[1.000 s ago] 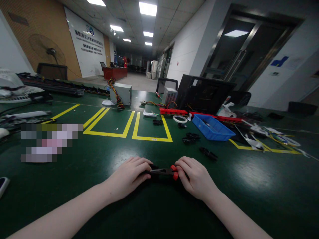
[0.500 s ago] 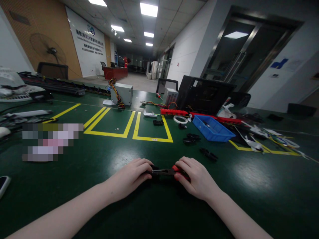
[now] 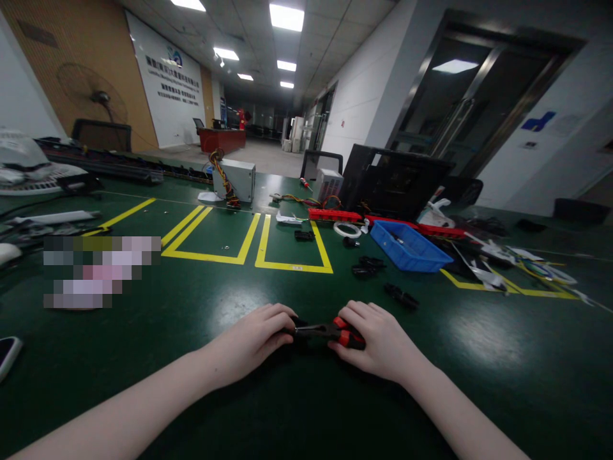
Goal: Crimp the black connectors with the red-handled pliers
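Both my hands rest on the green table (image 3: 143, 332) near its front edge, joined by a small tool with red handles and dark jaws, pliers (image 3: 320, 332). My right hand (image 3: 378, 342) is closed round the red handles. My left hand (image 3: 251, 338) has its fingers curled over the dark jaw end, pressing it to the table; whatever lies under those fingers is hidden.
Yellow tape rectangles (image 3: 292, 249) mark the table ahead. A blue tray (image 3: 407, 246), small black parts (image 3: 400, 295), red strips (image 3: 335, 215), a black frame (image 3: 393, 182), a grey power supply (image 3: 234, 181) and cables lie beyond. A phone (image 3: 7, 354) sits at the left edge.
My right hand has slid its grip along the red handles and turned them slightly; the left hand has stayed in place.
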Motion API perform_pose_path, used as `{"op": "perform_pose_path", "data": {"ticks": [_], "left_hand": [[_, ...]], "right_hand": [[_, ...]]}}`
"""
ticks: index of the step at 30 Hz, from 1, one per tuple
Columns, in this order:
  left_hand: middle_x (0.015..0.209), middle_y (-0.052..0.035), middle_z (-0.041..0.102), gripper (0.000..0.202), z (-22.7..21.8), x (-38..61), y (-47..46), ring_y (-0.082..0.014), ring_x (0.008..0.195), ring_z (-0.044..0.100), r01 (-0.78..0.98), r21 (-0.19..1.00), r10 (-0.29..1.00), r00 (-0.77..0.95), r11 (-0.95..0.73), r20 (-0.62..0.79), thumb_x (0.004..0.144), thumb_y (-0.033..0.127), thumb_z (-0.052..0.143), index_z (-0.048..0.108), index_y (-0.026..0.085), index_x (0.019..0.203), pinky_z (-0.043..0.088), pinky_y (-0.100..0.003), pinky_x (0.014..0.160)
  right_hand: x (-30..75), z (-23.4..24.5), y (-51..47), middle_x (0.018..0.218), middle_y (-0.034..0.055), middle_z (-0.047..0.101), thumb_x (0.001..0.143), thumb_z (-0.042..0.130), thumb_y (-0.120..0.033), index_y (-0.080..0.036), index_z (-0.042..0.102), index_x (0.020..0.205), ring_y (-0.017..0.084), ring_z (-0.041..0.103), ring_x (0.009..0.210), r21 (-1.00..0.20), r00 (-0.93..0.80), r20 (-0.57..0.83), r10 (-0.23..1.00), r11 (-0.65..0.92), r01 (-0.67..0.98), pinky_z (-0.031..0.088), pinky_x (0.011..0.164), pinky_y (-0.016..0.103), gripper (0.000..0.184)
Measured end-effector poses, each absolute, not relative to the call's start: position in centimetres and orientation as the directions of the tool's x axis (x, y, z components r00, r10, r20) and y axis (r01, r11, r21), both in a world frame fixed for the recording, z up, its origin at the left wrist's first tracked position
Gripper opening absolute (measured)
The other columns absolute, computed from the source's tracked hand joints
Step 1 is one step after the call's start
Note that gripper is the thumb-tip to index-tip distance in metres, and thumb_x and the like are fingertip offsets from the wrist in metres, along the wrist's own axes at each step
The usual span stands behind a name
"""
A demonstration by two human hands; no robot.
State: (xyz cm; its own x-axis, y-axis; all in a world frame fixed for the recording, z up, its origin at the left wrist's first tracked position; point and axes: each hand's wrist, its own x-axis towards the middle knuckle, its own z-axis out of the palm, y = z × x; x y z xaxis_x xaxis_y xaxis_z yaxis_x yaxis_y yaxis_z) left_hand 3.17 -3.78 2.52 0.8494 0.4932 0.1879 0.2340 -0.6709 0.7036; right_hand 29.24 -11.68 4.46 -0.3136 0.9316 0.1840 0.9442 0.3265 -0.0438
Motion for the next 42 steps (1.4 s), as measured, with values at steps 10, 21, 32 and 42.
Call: {"op": "perform_pose_path", "data": {"ticks": [10, 21, 32, 42], "left_hand": [[0.129, -0.0075, 0.054, 0.012, 1.8, 2.9, -3.2, -0.0222, 0.115, 0.058, 0.181, 0.764, 0.456, 0.875, -0.619, 0.162, 0.093, 0.016, 0.059, 0.059, 0.02, 0.105, 0.05, -0.039, 0.099], [0.124, -0.0065, 0.056, 0.011, 1.8, 2.9, -3.0, -0.0202, 0.109, 0.06, 0.184, 0.758, 0.483, 0.855, -0.626, 0.191, 0.096, 0.016, 0.054, 0.059, 0.02, 0.104, 0.052, -0.036, 0.094], [0.119, -0.0069, 0.058, 0.01, 2.9, 2.7, -3.6, -0.0198, 0.107, 0.06, 0.166, 0.751, 0.479, 0.85, -0.639, 0.22, 0.098, 0.019, 0.052, 0.06, 0.019, 0.104, 0.051, -0.035, 0.094], [0.128, -0.0064, 0.056, 0.015, 2.1, 2.8, -3.7, -0.021, 0.113, 0.061, 0.174, 0.711, 0.506, 0.813, -0.682, 0.286, 0.091, 0.01, 0.059, 0.06, 0.02, 0.102, 0.053, -0.039, 0.098]], "right_hand": [[28.8, 4.1, -11.9, 0.084, 0.0028, 0.061, 0.081, 0.067, -0.04, -0.022, 0.057, 0.084, 0.017, 0.057, 0.073, -0.1, -0.299, 0.164, 0.94, 0.318, 0.943, 0.042, 0.063, 0.03, 0.021], [28.7, 3.4, -12.3, 0.096, 0.0041, 0.063, 0.074, 0.068, -0.022, -0.022, 0.058, 0.102, 0.02, 0.061, 0.084, -0.14, -0.268, 0.206, 0.941, 0.299, 0.944, 0.051, 0.071, 0.034, 0.029], [28.7, 3.6, -12.2, 0.09, 0.004, 0.062, 0.073, 0.063, -0.017, -0.022, 0.056, 0.092, 0.02, 0.059, 0.079, -0.111, -0.287, 0.236, 0.928, 0.319, 0.941, 0.05, 0.069, 0.034, 0.021], [28.4, 3.6, -12.1, 0.087, 0.0028, 0.061, 0.074, 0.06, -0.017, -0.023, 0.051, 0.084, 0.018, 0.058, 0.076, -0.172, -0.258, 0.164, 0.952, 0.285, 0.943, 0.047, 0.065, 0.031, 0.014]]}}
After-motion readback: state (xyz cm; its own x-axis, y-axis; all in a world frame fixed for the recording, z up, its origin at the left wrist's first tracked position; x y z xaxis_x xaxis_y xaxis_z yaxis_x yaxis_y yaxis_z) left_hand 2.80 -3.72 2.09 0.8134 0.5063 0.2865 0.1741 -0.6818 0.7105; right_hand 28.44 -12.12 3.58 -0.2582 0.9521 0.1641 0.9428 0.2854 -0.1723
